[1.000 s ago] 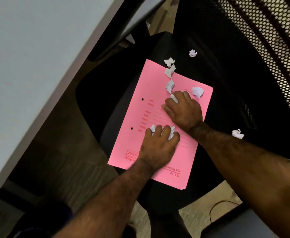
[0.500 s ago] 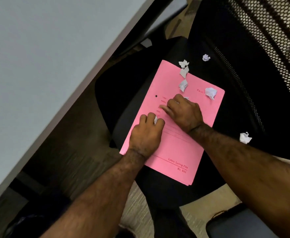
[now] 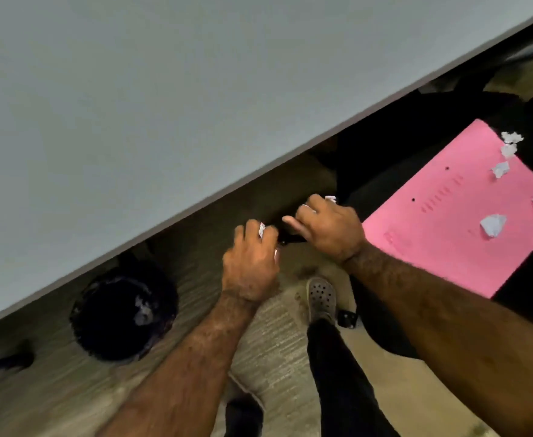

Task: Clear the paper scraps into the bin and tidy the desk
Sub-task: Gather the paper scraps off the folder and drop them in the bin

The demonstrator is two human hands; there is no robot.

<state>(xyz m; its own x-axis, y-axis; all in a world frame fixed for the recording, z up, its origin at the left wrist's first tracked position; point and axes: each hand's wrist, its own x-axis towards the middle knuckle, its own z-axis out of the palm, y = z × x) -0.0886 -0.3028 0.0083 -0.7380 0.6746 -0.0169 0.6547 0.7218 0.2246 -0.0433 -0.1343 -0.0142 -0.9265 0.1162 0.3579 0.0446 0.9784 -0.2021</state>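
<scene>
Crumpling white paper scraps [image 3: 493,224] litter folder [image 3: 441,222].

Grey perforated clog [image 3: 321,297] on a foot at centre, toe toward 12 o'clock, flat on the floor. Black trouser leg [image 3: 340,373] runs from it toward 6 o'clock. Second dark trouser leg [image 3: 243,414] at 6 o'clock, partly cut off. Beige ribbed carpet [image 3: 268,342] under both. Black chair seat [image 3: 385,171] at 2 o'clock; one chair castor [image 3: 347,318] just beside the clog at its 3 o'clock. Dark blurred bar [image 3: 3,362] on the floor at 8 o'clock, cannot identify.
</scene>
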